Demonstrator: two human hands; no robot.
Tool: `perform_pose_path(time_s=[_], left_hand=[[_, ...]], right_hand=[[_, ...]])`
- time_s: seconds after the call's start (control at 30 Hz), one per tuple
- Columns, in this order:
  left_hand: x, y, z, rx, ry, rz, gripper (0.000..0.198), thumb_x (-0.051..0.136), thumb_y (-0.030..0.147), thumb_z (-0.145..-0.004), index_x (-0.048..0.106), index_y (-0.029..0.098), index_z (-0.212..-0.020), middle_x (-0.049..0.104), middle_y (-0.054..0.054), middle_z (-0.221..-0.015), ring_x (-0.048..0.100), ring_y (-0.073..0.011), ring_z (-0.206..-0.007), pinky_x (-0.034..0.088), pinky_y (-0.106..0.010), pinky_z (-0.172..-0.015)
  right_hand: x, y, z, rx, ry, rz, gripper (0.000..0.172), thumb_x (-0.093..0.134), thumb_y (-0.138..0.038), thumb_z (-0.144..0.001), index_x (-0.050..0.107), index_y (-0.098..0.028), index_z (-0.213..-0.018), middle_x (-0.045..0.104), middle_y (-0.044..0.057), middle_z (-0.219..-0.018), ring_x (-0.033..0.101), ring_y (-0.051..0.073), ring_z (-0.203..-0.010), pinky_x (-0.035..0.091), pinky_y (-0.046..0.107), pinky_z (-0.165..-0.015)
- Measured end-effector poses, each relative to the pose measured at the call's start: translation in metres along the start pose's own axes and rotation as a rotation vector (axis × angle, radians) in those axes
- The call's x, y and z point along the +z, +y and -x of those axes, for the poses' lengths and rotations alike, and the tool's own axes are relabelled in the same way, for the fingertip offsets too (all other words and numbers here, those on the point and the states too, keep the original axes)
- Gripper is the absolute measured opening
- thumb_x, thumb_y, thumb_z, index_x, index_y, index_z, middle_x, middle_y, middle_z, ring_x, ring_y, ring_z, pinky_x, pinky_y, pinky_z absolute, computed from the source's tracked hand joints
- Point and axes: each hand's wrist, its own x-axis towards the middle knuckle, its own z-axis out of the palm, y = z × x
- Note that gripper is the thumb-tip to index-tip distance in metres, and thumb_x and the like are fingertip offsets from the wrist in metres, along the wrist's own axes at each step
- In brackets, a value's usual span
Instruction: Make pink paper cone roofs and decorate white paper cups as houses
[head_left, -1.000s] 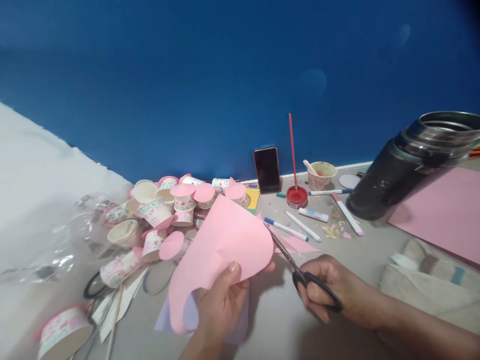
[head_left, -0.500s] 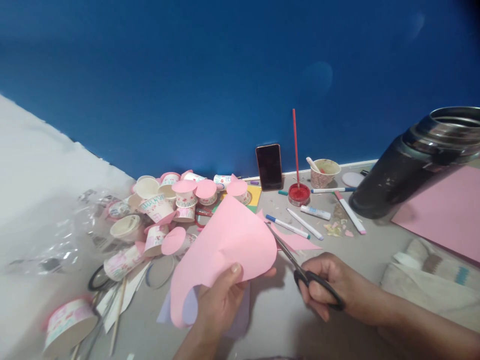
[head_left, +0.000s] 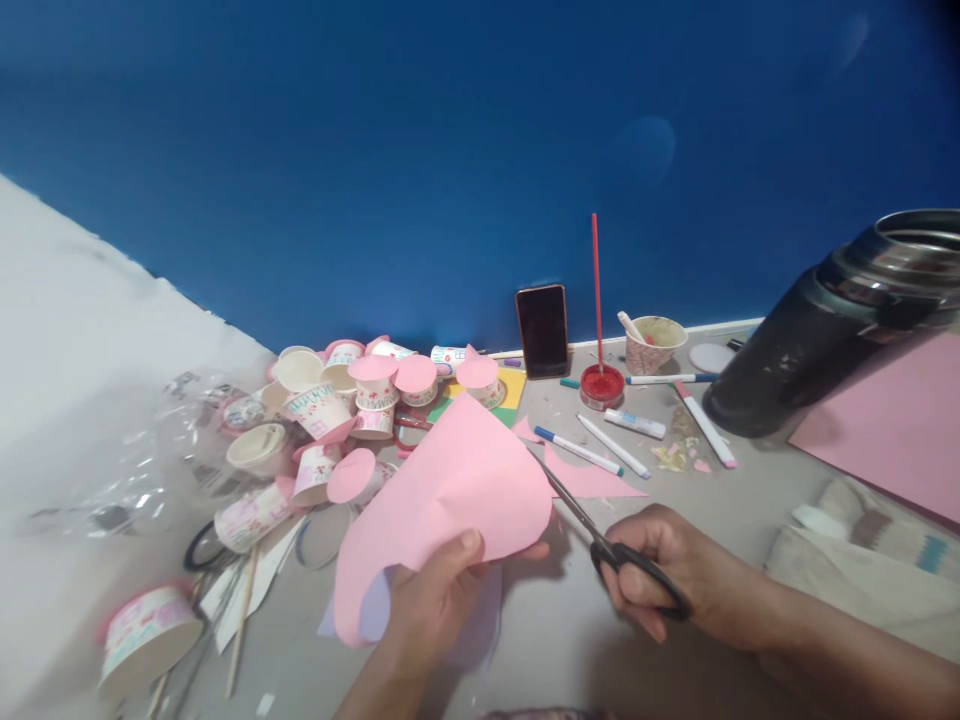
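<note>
My left hand grips a sheet of pink paper, thumb on top and fingers underneath. The sheet has a curved cut edge at its lower left and a rounded edge at its right. Black-handled scissors are in my right hand, with fingers through the loops. Their blades look nearly closed and reach the right edge of the pink paper; the tips are partly hidden there. Beneath the left hand lies a lilac sheet, mostly covered. A cut-off pink scrap rests on the table behind the scissors.
Decorated paper cups with pink discs crowd the left, beside clear plastic wrap. A phone leans on the blue wall. Markers, a red paint pot, a dark flask and a cloth lie rightward.
The view has shifted slightly, moving the table items a little to the right. Both hands keep their holds, and the scissor tips stay at the paper's right edge.
</note>
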Motion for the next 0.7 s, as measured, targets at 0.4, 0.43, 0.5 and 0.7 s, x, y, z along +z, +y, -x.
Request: perform_pose_path(time_s=[0.4,0.43,0.5,0.7], left_hand=[[-0.039,-0.016,-0.005,-0.075,-0.036,-0.087,0.022,0.08,0.031,-0.076,0.072,0.019,-0.059,0.077,-0.009,-0.068,0.072,-0.0448,-0.113,0.053,-0.06,-0.104],[-0.038,-0.015,-0.005,-0.077,-0.044,-0.091,0.024,0.08,0.032,-0.076,0.072,0.019,-0.058,0.077,-0.009,-0.069,0.072,-0.045,-0.114,0.053,-0.06,-0.104],[-0.036,-0.014,-0.004,-0.079,-0.061,-0.102,0.025,0.08,0.033,-0.077,0.072,0.019,-0.058,0.078,-0.01,-0.072,0.072,-0.0454,-0.114,0.053,-0.06,-0.104],[-0.037,-0.012,-0.002,-0.079,-0.09,-0.128,0.024,0.082,0.038,-0.075,0.076,0.018,-0.062,0.081,-0.014,-0.076,0.072,-0.0467,-0.112,0.049,-0.062,-0.109]], right_hand=[[0.003,-0.005,0.002,0.084,-0.02,-0.01,0.068,0.078,-0.082,-0.066,0.063,-0.015,-0.064,0.059,-0.001,-0.049,0.046,0.009,-0.046,0.027,0.023,-0.049],[0.003,-0.005,0.002,0.083,-0.019,-0.007,0.068,0.077,-0.082,-0.066,0.062,-0.015,-0.063,0.058,-0.001,-0.049,0.045,0.009,-0.046,0.027,0.023,-0.049],[0.002,-0.005,0.002,0.078,-0.023,-0.006,0.069,0.076,-0.083,-0.066,0.061,-0.016,-0.062,0.058,-0.001,-0.048,0.045,0.009,-0.046,0.027,0.023,-0.049],[-0.001,-0.002,0.002,0.084,-0.035,-0.002,0.069,0.077,-0.083,-0.065,0.062,-0.016,-0.063,0.056,-0.001,-0.047,0.044,0.009,-0.045,0.027,0.023,-0.048]])
